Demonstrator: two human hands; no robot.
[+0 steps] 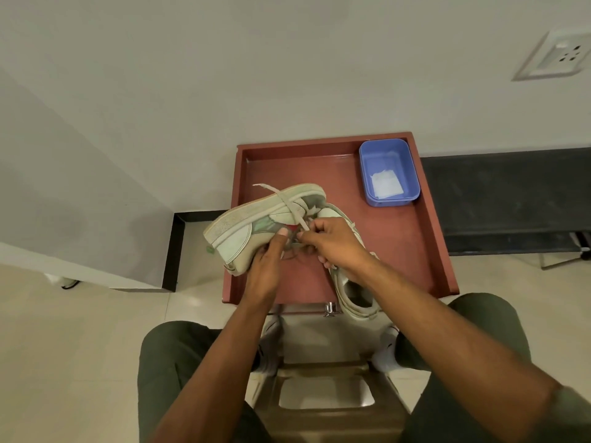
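Note:
A worn white and pale green sneaker [243,228] is tipped on its side above the reddish-brown tray [422,238], its sole turned up and to the left. My left hand [267,266] grips it from below, thumb pressed on its side. My right hand [332,241] pinches the beige shoelace [287,204], which runs up over the sole. A second sneaker [353,298] lies on the tray under my right forearm, opening toward me, partly hidden.
A blue plastic tub [388,172] holding a white cloth stands in the tray's far right corner. The tray sits against a white wall with a socket [553,57]. A stool [323,388] is between my knees. A dark ledge [505,193] runs to the right.

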